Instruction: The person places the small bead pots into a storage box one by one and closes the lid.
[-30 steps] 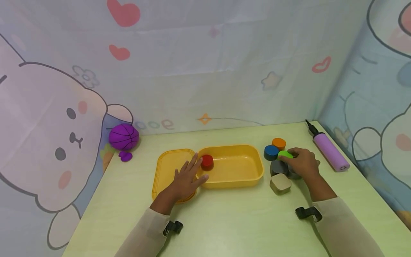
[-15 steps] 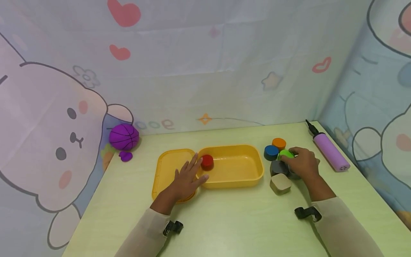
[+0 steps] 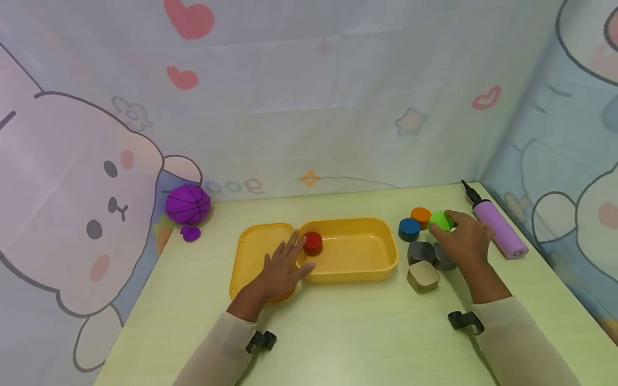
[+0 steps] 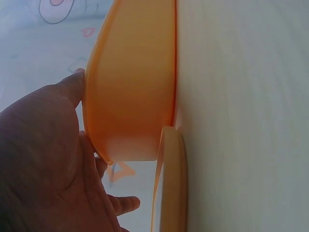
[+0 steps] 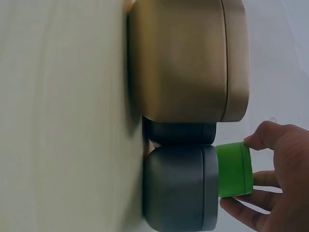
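Green container (image 3: 439,219) pinched by right hand (image 3: 465,239), apparently held above desk (image 3: 362,332), near orange container (image 3: 420,215). Yellow box (image 3: 357,275) touched at rim by left hand (image 3: 281,272), fingers spread; red container (image 3: 314,244) contained inside.

Soft, even light fills the head view, leaving the tabletop (image 3: 357,332) pale and the cloth backdrop (image 3: 299,128) greyish, with faint glare inside the yellow box (image 3: 357,252) and a blurry-edged shadow beside the right sleeve (image 3: 521,343). In the left wrist view, the left hand (image 4: 48,145) looks dark and underlit while the yellow box glows orange. The right wrist view has a smeared tabletop, shaded beneath the tan container (image 5: 188,63).
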Demonstrator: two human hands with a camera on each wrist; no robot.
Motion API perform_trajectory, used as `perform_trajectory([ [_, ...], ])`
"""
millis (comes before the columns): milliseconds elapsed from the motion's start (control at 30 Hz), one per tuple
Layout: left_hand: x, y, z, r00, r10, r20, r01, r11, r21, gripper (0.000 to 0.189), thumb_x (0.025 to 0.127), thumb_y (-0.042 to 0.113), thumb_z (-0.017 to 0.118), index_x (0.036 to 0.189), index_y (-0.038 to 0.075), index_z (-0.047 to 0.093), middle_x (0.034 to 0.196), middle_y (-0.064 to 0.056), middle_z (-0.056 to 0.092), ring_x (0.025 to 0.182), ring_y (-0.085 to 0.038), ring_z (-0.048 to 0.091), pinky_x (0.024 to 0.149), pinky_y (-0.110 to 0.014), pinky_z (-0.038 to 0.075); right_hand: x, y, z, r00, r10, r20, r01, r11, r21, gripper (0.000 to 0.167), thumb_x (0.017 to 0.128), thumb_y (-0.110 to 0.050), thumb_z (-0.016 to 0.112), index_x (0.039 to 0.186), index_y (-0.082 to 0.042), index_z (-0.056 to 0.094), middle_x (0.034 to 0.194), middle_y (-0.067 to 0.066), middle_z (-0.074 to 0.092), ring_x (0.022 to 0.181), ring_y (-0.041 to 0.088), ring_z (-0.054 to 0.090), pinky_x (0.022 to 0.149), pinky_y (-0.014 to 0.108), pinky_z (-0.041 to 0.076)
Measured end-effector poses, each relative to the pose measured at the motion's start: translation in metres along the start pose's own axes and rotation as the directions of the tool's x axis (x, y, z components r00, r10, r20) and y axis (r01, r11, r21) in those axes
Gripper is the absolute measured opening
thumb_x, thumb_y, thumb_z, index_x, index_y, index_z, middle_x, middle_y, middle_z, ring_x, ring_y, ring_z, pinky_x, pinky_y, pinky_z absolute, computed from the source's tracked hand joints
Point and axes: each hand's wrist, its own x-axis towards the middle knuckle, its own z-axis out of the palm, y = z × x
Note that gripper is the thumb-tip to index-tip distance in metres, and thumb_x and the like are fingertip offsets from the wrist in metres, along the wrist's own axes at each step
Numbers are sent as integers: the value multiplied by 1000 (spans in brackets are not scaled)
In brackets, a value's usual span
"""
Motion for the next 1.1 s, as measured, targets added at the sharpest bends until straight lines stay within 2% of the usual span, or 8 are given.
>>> perform_trajectory([
  [100,-2,1,-1,1000,-3,0,3,1000,-5,83,112,66,43,178,28,9,185,10,-10,172,-47,1,125,-87,-5,-1,-8,3,991,-88,-96,90,996,16,54,93,-32,79,135,2,74,128,29,77,111,51,71,99,72,33],
  [167,-2,3,-1,1000,-2,1,2,1000,-7,83,112,65,43,178,28,9,185,9,-10,172,-47,1,125,-87,-5,-2,-14,4,976,-148,-156,154,988,23,50,91,-29,81,131,2,77,124,29,78,110,52,73,102,75,33],
  [267,-2,4,-1,1000,2,-1,-2,1000,-5,82,112,64,44,178,27,10,185,9,-10,172,-48,1,124,-87,-5,-4,-24,5,957,-211,-197,223,974,37,47,90,-25,82,128,2,78,122,28,79,111,50,74,106,78,32],
  [600,-2,4,-1,1000,-4,-4,4,1000,4,82,112,63,44,178,26,11,186,7,-9,171,-49,3,124,-87,-4,-19,-58,16,902,-395,-176,412,909,69,46,85,-21,88,124,1,80,120,25,81,110,45,77,107,77,39],
  [767,-2,2,-1,1000,0,-8,1,1000,10,83,112,63,45,178,26,11,186,5,-8,171,-49,3,125,-87,-4,-27,-75,24,911,-398,-111,413,892,187,45,84,-19,89,124,0,81,121,23,81,110,44,76,104,72,39],
  [933,-1,2,0,1000,0,-11,0,1000,0,83,112,63,46,178,25,12,187,4,-7,171,-50,3,124,-87,-4,-30,-83,35,914,-401,-64,401,866,299,43,84,-17,90,123,0,82,121,21,82,105,43,78,97,57,39],
  [1033,-1,2,0,1000,0,-12,0,1000,3,83,112,62,45,178,25,12,187,3,-7,171,-50,3,124,-88,-4,-29,-87,42,888,-449,-97,454,825,337,41,82,-14,90,119,1,83,117,21,83,99,42,80,89,50,41],
  [1100,-1,2,0,1000,-1,-9,1,1000,8,82,113,62,45,178,26,11,187,3,-7,171,-49,3,125,-87,-3,-29,-90,47,864,-487,-126,498,791,356,39,80,-12,90,116,2,84,112,22,84,95,41,81,86,49,50],
])
